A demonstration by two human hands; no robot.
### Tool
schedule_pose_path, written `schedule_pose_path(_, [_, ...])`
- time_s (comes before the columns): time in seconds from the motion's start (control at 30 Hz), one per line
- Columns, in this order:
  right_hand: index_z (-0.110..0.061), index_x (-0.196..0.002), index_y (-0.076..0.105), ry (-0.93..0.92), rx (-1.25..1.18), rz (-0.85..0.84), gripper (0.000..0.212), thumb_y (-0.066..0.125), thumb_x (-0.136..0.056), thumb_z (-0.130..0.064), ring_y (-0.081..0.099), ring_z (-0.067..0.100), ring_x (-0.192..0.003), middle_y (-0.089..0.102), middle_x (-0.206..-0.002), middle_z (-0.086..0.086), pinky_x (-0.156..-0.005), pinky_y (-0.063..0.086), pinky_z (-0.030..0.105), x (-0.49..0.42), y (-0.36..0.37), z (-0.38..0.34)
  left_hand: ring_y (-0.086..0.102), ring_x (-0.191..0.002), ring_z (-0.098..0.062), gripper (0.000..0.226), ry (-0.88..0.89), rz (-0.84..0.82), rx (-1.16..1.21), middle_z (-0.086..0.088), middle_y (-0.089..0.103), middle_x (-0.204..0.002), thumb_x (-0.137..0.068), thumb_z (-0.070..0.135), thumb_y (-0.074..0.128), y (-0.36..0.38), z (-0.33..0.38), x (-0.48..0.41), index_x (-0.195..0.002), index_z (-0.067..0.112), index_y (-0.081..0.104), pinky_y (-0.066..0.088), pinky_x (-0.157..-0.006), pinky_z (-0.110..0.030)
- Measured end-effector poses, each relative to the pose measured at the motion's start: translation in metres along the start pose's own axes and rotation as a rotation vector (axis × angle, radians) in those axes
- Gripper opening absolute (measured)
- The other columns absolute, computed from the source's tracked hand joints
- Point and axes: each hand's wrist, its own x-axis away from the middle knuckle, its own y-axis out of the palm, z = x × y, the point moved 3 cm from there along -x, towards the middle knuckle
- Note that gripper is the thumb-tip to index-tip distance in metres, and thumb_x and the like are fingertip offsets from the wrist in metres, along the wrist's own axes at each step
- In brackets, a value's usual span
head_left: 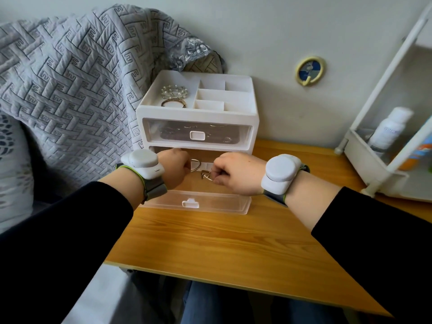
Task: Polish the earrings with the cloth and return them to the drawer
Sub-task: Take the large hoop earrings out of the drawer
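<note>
Reaching forward together, both hands sit over the lower drawer (194, 203), which is pulled out of the white organiser (197, 111) onto the wooden desk (210, 249). The drawer's long axis runs left to right, and its clear front and small handle face the person.

The left hand (174, 168) is curled into a loose fist with its fingertips hidden, so I cannot tell whether it grips anything. A hoop earring (196, 164) stands just beside its knuckles, ring face turned toward the person. The right hand (236, 173) has its fingers bent inward and pinches a small gold earring (207, 175) at its fingertips, low over the drawer. A pale strip (204, 165) lies left to right between the two hands. Above, the upper drawer (197, 133) is closed, and bracelets (174, 97) lie in the top tray.
</note>
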Motion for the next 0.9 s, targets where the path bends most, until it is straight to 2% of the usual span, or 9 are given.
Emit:
schedule_pose_path(0.1, [-0.016, -0.099, 0.063, -0.011, -0.047, 0.046, 0.013, 0.054, -0.092, -0.022, 0.053, 0.016, -0.099, 0.057, -0.101, -0.004, -0.085, 0.042, 0.028, 0.009, -0.005, 0.003, 0.057, -0.096, -0.026, 0.012, -0.019, 0.051, 0.060, -0.006, 0.063, -0.102, -0.094, 0.018, 0.047, -0.004, 0.000, 0.007, -0.097, 0.014, 0.058, 0.040, -0.081, -0.031])
schedule_pose_path(0.23, [-0.017, -0.099, 0.063, -0.016, -0.110, 0.139, 0.012, 0.055, -0.092, -0.024, 0.046, 0.008, -0.090, 0.053, -0.096, -0.008, -0.074, 0.031, 0.019, 0.024, -0.013, 0.007, 0.057, -0.094, -0.026, 0.009, -0.037, 0.069, 0.150, -0.001, 0.064, -0.096, -0.094, 0.018, 0.043, -0.010, 0.001, 0.018, -0.091, 0.021, 0.051, 0.039, -0.094, -0.039])
schedule_pose_path(0.3, [-0.016, -0.100, 0.064, -0.027, -0.135, 0.185, 0.013, 0.056, -0.092, -0.023, 0.044, 0.007, -0.088, 0.053, -0.095, -0.008, -0.070, 0.028, 0.016, 0.032, -0.018, 0.009, 0.056, -0.092, -0.025, 0.008, -0.024, 0.066, 0.196, 0.000, 0.063, -0.096, -0.095, 0.019, 0.043, -0.016, 0.003, 0.025, -0.092, 0.020, 0.051, 0.041, -0.089, -0.037])
schedule_pose_path(0.4, [-0.015, -0.098, 0.065, -0.028, -0.158, 0.249, 0.012, 0.058, -0.091, -0.022, 0.045, 0.006, -0.085, 0.053, -0.093, -0.009, -0.064, 0.028, 0.013, 0.048, -0.028, 0.017, 0.054, -0.083, -0.020, 0.006, 0.020, 0.108, 0.262, 0.002, 0.060, -0.090, -0.095, 0.020, 0.047, -0.031, 0.011, 0.038, -0.091, 0.021, 0.051, 0.038, -0.073, -0.030])
schedule_pose_path(0.57, [-0.019, -0.090, 0.064, 0.004, -0.199, 0.357, 0.003, 0.062, -0.089, -0.020, 0.047, 0.003, -0.075, 0.053, -0.084, -0.014, -0.064, 0.032, 0.003, 0.074, -0.045, 0.033, 0.054, -0.071, -0.009, 0.005, 0.116, 0.196, 0.373, 0.013, 0.057, -0.078, -0.094, 0.020, 0.050, -0.059, 0.031, 0.057, -0.091, 0.021, 0.054, 0.039, -0.069, -0.027])
schedule_pose_path(0.63, [-0.021, -0.091, 0.064, 0.021, -0.181, 0.383, 0.003, 0.061, -0.089, -0.022, 0.047, 0.002, -0.074, 0.052, -0.084, -0.016, -0.065, 0.033, 0.004, 0.084, -0.052, 0.040, 0.056, -0.064, -0.004, 0.006, 0.156, 0.216, 0.449, 0.012, 0.060, -0.075, -0.094, 0.020, 0.051, -0.068, 0.043, 0.061, -0.089, 0.020, 0.055, 0.043, -0.066, -0.025])
schedule_pose_path(0.7, [-0.021, -0.091, 0.064, 0.037, -0.167, 0.418, 0.004, 0.061, -0.089, -0.023, 0.049, 0.006, -0.078, 0.055, -0.087, -0.012, -0.067, 0.035, 0.013, 0.095, -0.060, 0.050, 0.057, -0.060, -0.004, 0.007, 0.186, 0.214, 0.528, 0.008, 0.063, -0.072, -0.093, 0.020, 0.052, -0.075, 0.058, 0.064, -0.089, 0.019, 0.057, 0.048, -0.062, -0.024])
schedule_pose_path(0.77, [-0.019, -0.091, 0.065, 0.055, -0.152, 0.453, 0.004, 0.062, -0.089, -0.021, 0.051, 0.010, -0.083, 0.056, -0.088, -0.008, -0.071, 0.035, 0.021, 0.102, -0.067, 0.058, 0.060, -0.063, -0.009, 0.007, 0.221, 0.217, 0.632, 0.002, 0.066, -0.075, -0.093, 0.019, 0.053, -0.080, 0.074, 0.064, -0.091, 0.017, 0.059, 0.052, -0.065, -0.028])
schedule_pose_path(0.9, [-0.012, -0.094, 0.067, 0.138, -0.089, 0.497, 0.010, 0.063, -0.088, -0.018, 0.051, 0.014, -0.086, 0.059, -0.091, 0.000, -0.071, 0.031, 0.019, 0.113, -0.069, 0.086, 0.061, -0.073, -0.013, 0.006, 0.254, 0.248, 0.629, 0.003, 0.064, -0.082, -0.094, 0.020, 0.052, -0.078, 0.113, 0.053, -0.097, 0.018, 0.058, 0.052, -0.072, -0.030])
